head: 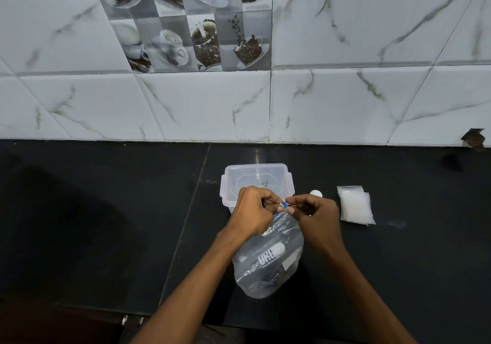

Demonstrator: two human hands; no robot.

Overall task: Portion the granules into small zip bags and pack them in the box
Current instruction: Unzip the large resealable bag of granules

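A large clear plastic bag of white granules (pixel 268 261) with printed lettering stands on the black counter at centre. My left hand (pixel 253 213) grips its bunched top, and my right hand (pixel 313 216) pinches the same top where a small blue-and-white piece shows between my fingers. Just behind my hands sits a clear plastic box (pixel 256 179) with its lid on. A stack of small empty zip bags (pixel 356 205) lies flat to the right.
A small white round object (pixel 316 193) peeks out behind my right hand. The black counter (pixel 106 210) runs to a marble-tiled wall (pixel 345 104). A broken spot in the wall tile (pixel 474 140) shows at far right.
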